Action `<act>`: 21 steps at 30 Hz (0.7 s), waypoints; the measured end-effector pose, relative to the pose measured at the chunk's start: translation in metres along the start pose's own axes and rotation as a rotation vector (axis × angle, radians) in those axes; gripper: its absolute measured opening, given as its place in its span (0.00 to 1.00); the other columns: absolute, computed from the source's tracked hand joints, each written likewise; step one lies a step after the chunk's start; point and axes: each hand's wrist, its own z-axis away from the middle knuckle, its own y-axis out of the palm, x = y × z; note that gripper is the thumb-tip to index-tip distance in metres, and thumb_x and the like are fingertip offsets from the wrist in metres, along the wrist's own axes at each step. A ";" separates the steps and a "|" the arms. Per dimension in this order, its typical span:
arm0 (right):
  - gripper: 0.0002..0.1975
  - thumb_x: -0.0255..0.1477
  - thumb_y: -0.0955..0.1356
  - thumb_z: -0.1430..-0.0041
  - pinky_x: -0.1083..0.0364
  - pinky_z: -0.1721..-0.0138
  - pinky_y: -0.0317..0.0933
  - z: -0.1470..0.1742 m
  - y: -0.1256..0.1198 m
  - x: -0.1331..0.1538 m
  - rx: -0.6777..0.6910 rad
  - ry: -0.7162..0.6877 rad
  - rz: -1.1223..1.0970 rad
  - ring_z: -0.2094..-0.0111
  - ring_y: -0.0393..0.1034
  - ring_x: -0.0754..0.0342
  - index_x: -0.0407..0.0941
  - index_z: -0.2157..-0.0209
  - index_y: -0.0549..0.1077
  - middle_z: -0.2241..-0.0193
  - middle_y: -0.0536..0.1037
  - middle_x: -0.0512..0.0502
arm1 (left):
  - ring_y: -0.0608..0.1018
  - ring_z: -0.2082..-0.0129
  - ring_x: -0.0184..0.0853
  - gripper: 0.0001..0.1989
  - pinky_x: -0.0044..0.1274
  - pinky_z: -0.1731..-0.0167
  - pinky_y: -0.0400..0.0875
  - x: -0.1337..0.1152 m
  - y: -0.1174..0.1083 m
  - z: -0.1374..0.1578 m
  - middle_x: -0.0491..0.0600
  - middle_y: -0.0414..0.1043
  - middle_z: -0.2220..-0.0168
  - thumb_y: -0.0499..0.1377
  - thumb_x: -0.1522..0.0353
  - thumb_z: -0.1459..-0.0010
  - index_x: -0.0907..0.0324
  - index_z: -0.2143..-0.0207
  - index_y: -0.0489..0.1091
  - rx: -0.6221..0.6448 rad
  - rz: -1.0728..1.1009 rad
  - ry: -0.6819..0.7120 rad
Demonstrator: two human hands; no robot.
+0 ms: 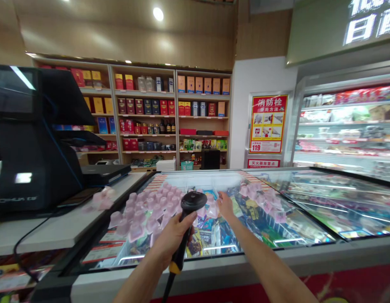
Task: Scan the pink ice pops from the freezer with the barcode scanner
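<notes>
My left hand [173,230] is wrapped round the handle of a black barcode scanner [193,202] with a yellow band near its cable end. The scanner's head is up, above the glass top of a chest freezer [213,248]. Just right of the scanner, my right hand [225,204] has its fingers closed at the edge of a small pink cup [211,209]; part of the grip is hidden. On the glass to the left stands a large group of similar pink cups [157,206]. A smaller group of pink cups [264,198] sits to the right of my right hand.
A black checkout terminal [33,143] stands on the white counter [87,219] at left, with a pink bagged item [102,198] beside it. Shelves of boxed goods [146,107] line the back. At right are another freezer section [327,193] and an open chiller [346,126].
</notes>
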 end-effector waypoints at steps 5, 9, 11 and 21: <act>0.18 0.25 0.60 0.54 0.53 0.59 0.56 -0.010 -0.004 -0.018 -0.014 -0.080 0.046 0.62 0.65 0.51 0.40 0.59 0.66 0.64 0.72 0.41 | 0.63 0.85 0.23 0.15 0.17 0.85 0.56 0.008 -0.001 -0.019 0.40 0.60 0.84 0.52 0.57 0.54 0.60 0.76 0.59 0.029 -0.021 -0.002; 0.17 0.25 0.58 0.52 0.51 0.56 0.53 -0.037 -0.039 -0.063 -0.155 -0.082 0.252 0.57 0.61 0.49 0.38 0.58 0.65 0.61 0.70 0.38 | 0.64 0.85 0.23 0.15 0.17 0.84 0.57 0.014 -0.003 -0.033 0.41 0.61 0.83 0.53 0.56 0.55 0.60 0.75 0.60 0.046 -0.021 -0.034; 0.18 0.24 0.59 0.53 0.49 0.56 0.52 -0.049 -0.057 -0.087 -0.164 -0.040 0.405 0.55 0.59 0.46 0.38 0.57 0.64 0.59 0.67 0.35 | 0.64 0.85 0.23 0.15 0.17 0.84 0.57 0.015 -0.003 -0.037 0.41 0.62 0.83 0.54 0.57 0.55 0.61 0.75 0.60 0.022 -0.025 -0.044; 0.10 0.17 0.60 0.59 0.46 0.58 0.51 -0.054 -0.075 -0.117 0.032 -0.039 0.395 0.63 0.64 0.44 0.42 0.76 0.70 0.73 0.71 0.37 | 0.63 0.86 0.23 0.14 0.17 0.85 0.56 0.015 -0.001 -0.032 0.41 0.61 0.84 0.54 0.58 0.55 0.60 0.77 0.59 0.004 -0.013 -0.043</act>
